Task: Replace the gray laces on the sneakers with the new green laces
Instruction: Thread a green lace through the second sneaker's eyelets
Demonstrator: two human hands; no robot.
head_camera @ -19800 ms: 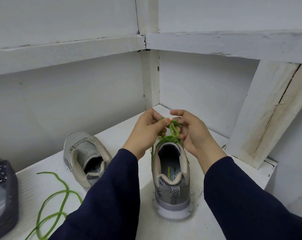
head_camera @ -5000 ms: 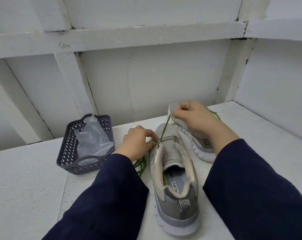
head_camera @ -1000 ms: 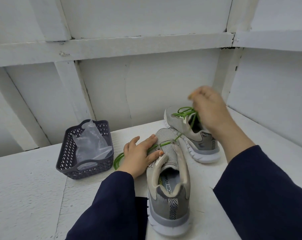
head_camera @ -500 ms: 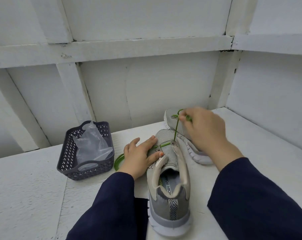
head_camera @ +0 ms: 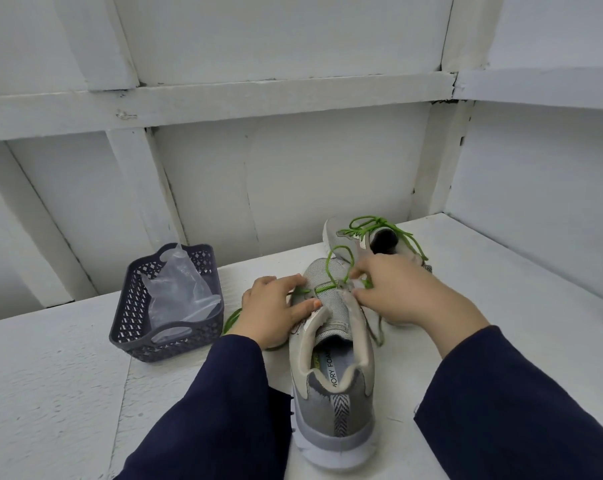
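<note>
Lacing is under way on the near sneaker, mid-counter, heel toward the near edge. Green lace crosses only the lowest eyelets, and a slack loop stands up over the toe.

Right hand: thumb and fingers curled, pinching the lace at the right-side eyelet row. The lace tip is hidden behind the fingers.

Left hand: spread, fingers nearly straight, pressing the shoe's left flank and tongue. It grips nothing that I can see. The lace's other length trails out from under it toward the basket, which holds a plastic bag.

Far sneaker sits toward the back right corner, laced green and tied. No gray laces are visible.

Likely risks:
- A hard pull by the right hand, with the left only pressing, could drag lace through the eyelets and leave uneven ends.
- The slack loop may twist as it tightens and lie kinked across the tongue.
- With the tip out of sight, it could skip an eyelet or enter from the wrong face.
- If the left palm eases, the shoe could skid toward the back edge into the far sneaker.
- The loose length on the right lies close to the far sneaker's bow and could snag it.
</note>
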